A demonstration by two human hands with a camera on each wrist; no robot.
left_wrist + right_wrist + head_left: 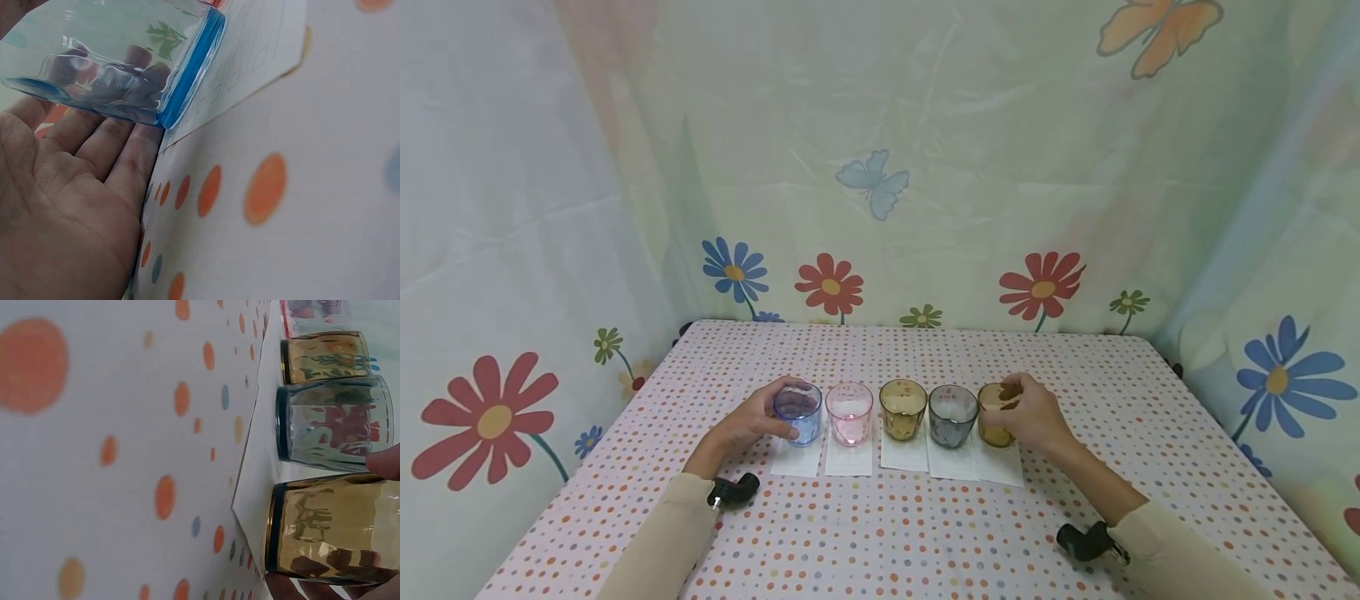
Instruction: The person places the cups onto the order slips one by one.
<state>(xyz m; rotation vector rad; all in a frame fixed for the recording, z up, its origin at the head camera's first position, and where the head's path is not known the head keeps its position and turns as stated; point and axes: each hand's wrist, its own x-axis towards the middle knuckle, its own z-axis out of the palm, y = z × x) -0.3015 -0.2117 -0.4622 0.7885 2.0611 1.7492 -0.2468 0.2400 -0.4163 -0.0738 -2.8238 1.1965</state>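
Observation:
Five clear tumblers would be several; they stand in a row on white paper slips. My left hand [747, 422] holds the blue glass [806, 427] at the row's left end, thumb in front and fingers round the far side. In the left wrist view, fingertips show through the blue glass [119, 59], whose base sits on the paper. At the right end my right hand [1037, 414] holds an amber glass [995, 433], thumb at its near side. The right wrist view shows fingers behind that amber glass [331, 519] and the thumb tip overlapping the grey glass [331, 422].
Between the hands stand a pink glass [850, 423], another amber glass [902, 417] and the grey one, close together. White paper slips [848, 465] lie under the row. A dotted cloth [880, 533] covers the table, and a flowered curtain [925, 250] hangs behind it.

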